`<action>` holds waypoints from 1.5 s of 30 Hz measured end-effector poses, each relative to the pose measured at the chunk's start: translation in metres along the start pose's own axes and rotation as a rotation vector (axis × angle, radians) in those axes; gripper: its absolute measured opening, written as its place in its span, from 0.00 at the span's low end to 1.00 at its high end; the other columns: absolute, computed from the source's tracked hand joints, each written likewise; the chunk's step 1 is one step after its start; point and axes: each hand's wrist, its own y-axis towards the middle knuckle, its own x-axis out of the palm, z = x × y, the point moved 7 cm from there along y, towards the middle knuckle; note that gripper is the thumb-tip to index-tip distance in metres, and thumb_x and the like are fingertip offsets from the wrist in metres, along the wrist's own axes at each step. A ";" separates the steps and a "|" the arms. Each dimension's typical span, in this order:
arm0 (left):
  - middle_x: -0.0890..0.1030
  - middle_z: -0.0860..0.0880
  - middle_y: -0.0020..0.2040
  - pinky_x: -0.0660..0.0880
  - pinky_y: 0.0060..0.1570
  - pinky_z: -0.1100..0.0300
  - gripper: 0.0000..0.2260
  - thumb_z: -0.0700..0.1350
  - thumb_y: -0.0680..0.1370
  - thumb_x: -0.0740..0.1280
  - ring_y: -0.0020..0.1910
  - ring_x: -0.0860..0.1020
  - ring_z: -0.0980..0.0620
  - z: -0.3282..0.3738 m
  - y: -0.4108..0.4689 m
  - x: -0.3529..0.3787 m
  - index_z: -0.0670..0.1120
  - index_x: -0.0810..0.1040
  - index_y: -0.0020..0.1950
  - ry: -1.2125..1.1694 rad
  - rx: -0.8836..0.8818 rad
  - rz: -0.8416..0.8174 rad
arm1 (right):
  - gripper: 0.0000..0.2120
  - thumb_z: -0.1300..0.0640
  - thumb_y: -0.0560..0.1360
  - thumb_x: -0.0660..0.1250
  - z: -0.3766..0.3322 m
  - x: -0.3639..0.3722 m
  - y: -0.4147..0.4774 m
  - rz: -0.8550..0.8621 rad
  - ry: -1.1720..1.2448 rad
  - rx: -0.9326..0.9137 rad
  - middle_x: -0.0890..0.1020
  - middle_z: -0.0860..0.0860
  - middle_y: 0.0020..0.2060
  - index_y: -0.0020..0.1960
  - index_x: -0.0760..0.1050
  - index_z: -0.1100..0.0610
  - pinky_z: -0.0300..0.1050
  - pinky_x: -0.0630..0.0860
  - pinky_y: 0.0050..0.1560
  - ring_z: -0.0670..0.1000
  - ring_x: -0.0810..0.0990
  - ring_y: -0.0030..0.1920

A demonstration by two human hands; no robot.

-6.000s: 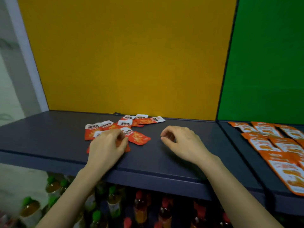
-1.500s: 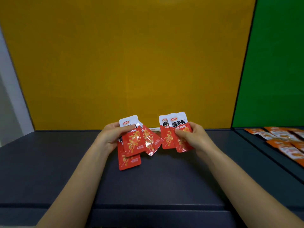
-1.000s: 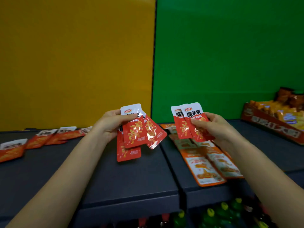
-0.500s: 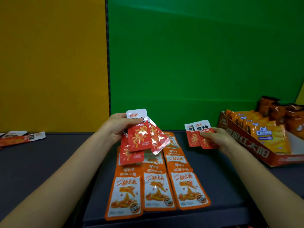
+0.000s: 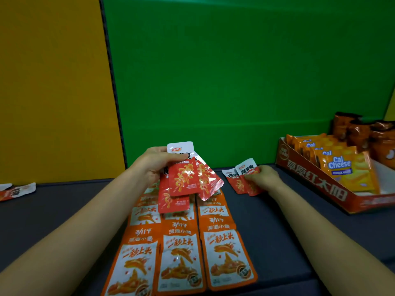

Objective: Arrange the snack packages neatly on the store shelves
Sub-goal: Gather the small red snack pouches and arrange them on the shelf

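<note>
Head view: the right hand (image 5: 263,178) has sunk in the last half second, bringing its pair (image 5: 243,180) of red packets almost onto the shelf (image 5: 277,231), at three o'clock from the far end of the orange rows (image 5: 181,253). I'd guess they get laid in the gap before the box (image 5: 316,180) at two o'clock. Thumb and curled fingers pinch the pair. The left hand (image 5: 154,165), raised over the rows, grips a fan (image 5: 181,180) of red packets between thumb and fingers.
</note>
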 end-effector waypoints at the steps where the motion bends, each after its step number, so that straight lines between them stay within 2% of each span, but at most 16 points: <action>1: 0.83 0.47 0.31 0.75 0.23 0.65 0.07 0.38 0.71 0.71 0.27 0.81 0.54 0.001 0.000 0.005 0.43 0.77 0.47 -0.004 0.002 -0.004 | 0.15 0.54 0.73 0.70 -0.001 -0.004 0.003 -0.004 0.020 -0.011 0.81 0.58 0.56 0.56 0.77 0.61 0.54 0.75 0.60 0.59 0.79 0.56; 3: 0.83 0.48 0.29 0.76 0.24 0.65 0.08 0.37 0.71 0.71 0.26 0.81 0.54 0.005 0.003 0.015 0.42 0.78 0.49 -0.015 0.018 -0.003 | 0.14 0.55 0.74 0.68 0.000 -0.016 0.010 0.006 0.117 -0.031 0.81 0.59 0.56 0.56 0.76 0.61 0.54 0.76 0.59 0.59 0.79 0.56; 6: 0.83 0.48 0.30 0.77 0.26 0.64 0.13 0.38 0.70 0.72 0.27 0.81 0.54 0.009 0.006 0.029 0.41 0.78 0.54 -0.020 0.036 0.004 | 0.14 0.57 0.74 0.68 0.005 -0.043 0.017 0.067 0.217 -0.061 0.80 0.60 0.55 0.57 0.74 0.61 0.54 0.76 0.59 0.59 0.80 0.55; 13: 0.84 0.47 0.33 0.77 0.27 0.63 0.18 0.38 0.70 0.72 0.28 0.82 0.54 0.006 0.005 0.066 0.40 0.77 0.59 -0.041 0.035 0.039 | 0.22 0.55 0.73 0.69 0.027 -0.046 0.029 0.024 0.073 -0.055 0.75 0.60 0.62 0.64 0.68 0.61 0.52 0.71 0.64 0.59 0.75 0.61; 16: 0.84 0.48 0.32 0.77 0.26 0.64 0.15 0.38 0.70 0.72 0.27 0.82 0.54 0.004 0.003 0.078 0.41 0.77 0.56 -0.051 0.035 0.059 | 0.22 0.54 0.75 0.67 0.028 -0.031 0.031 -0.010 -0.030 -0.066 0.75 0.60 0.62 0.64 0.67 0.61 0.49 0.70 0.61 0.60 0.74 0.62; 20: 0.83 0.49 0.29 0.75 0.23 0.66 0.08 0.37 0.71 0.71 0.25 0.81 0.56 0.002 -0.001 0.089 0.41 0.78 0.50 -0.066 0.033 0.087 | 0.22 0.50 0.75 0.64 0.024 -0.019 0.034 -0.010 -0.179 -0.092 0.75 0.60 0.63 0.64 0.66 0.62 0.51 0.68 0.64 0.60 0.72 0.64; 25: 0.83 0.49 0.28 0.75 0.23 0.65 0.06 0.36 0.71 0.71 0.24 0.80 0.55 -0.001 -0.004 0.095 0.42 0.78 0.47 -0.081 0.037 0.100 | 0.26 0.46 0.75 0.63 0.021 -0.014 0.030 0.031 -0.324 -0.153 0.73 0.60 0.65 0.65 0.66 0.63 0.52 0.65 0.65 0.60 0.69 0.66; 28: 0.83 0.49 0.27 0.75 0.23 0.66 0.06 0.36 0.71 0.70 0.24 0.80 0.56 -0.001 -0.004 0.098 0.42 0.78 0.46 -0.088 0.037 0.096 | 0.25 0.45 0.78 0.58 0.014 -0.020 0.023 0.082 -0.370 -0.208 0.69 0.60 0.66 0.66 0.68 0.63 0.53 0.63 0.66 0.60 0.66 0.67; 30: 0.82 0.49 0.27 0.75 0.22 0.66 0.06 0.36 0.71 0.71 0.23 0.80 0.56 -0.002 -0.004 0.102 0.42 0.78 0.46 -0.095 0.032 0.091 | 0.23 0.44 0.79 0.53 -0.005 -0.033 0.009 0.118 -0.226 -0.320 0.71 0.59 0.65 0.64 0.70 0.60 0.52 0.63 0.66 0.58 0.68 0.66; 31: 0.82 0.49 0.27 0.74 0.22 0.66 0.06 0.36 0.71 0.71 0.23 0.80 0.56 -0.001 -0.004 0.104 0.42 0.78 0.46 -0.097 0.031 0.088 | 0.23 0.44 0.80 0.52 -0.016 -0.038 0.000 0.071 -0.085 -0.379 0.73 0.57 0.63 0.63 0.72 0.59 0.51 0.64 0.65 0.56 0.70 0.64; 33: 0.82 0.49 0.26 0.75 0.23 0.66 0.06 0.35 0.71 0.70 0.23 0.80 0.56 -0.001 -0.002 0.106 0.41 0.78 0.46 -0.104 0.039 0.079 | 0.23 0.41 0.79 0.52 -0.035 -0.037 -0.023 -0.200 0.196 -0.414 0.80 0.54 0.57 0.56 0.77 0.55 0.50 0.70 0.63 0.53 0.78 0.57; 34: 0.82 0.49 0.26 0.75 0.23 0.66 0.05 0.35 0.72 0.70 0.23 0.80 0.56 -0.001 -0.001 0.108 0.41 0.79 0.46 -0.106 0.046 0.075 | 0.23 0.38 0.78 0.53 -0.041 -0.033 -0.037 -0.356 0.264 -0.396 0.83 0.52 0.52 0.50 0.79 0.53 0.49 0.73 0.60 0.52 0.80 0.54; 36: 0.82 0.49 0.26 0.76 0.24 0.66 0.04 0.35 0.72 0.70 0.23 0.79 0.56 -0.002 0.001 0.109 0.41 0.78 0.44 -0.100 0.056 0.074 | 0.20 0.37 0.74 0.60 -0.044 -0.023 -0.059 -0.514 0.245 -0.388 0.85 0.50 0.47 0.47 0.80 0.52 0.48 0.76 0.57 0.51 0.83 0.49; 38: 0.82 0.49 0.25 0.76 0.24 0.65 0.04 0.35 0.71 0.70 0.22 0.79 0.55 -0.003 0.003 0.110 0.41 0.78 0.43 -0.095 0.055 0.079 | 0.11 0.43 0.73 0.66 -0.042 -0.016 -0.066 -0.514 0.250 -0.391 0.85 0.51 0.48 0.48 0.78 0.51 0.51 0.78 0.58 0.51 0.84 0.49; 40: 0.81 0.48 0.24 0.77 0.24 0.64 0.05 0.35 0.71 0.71 0.22 0.79 0.55 -0.005 0.004 0.111 0.41 0.76 0.40 -0.087 0.047 0.095 | 0.06 0.51 0.74 0.68 -0.040 -0.011 -0.070 -0.506 0.348 -0.368 0.84 0.53 0.50 0.49 0.75 0.50 0.51 0.79 0.56 0.52 0.84 0.48; 45: 0.80 0.48 0.22 0.76 0.21 0.63 0.07 0.36 0.71 0.71 0.20 0.78 0.54 -0.012 0.005 0.112 0.40 0.74 0.37 -0.095 0.003 0.113 | 0.10 0.57 0.73 0.70 -0.036 -0.011 -0.071 -0.438 0.511 -0.331 0.82 0.55 0.52 0.52 0.73 0.53 0.49 0.78 0.55 0.53 0.82 0.51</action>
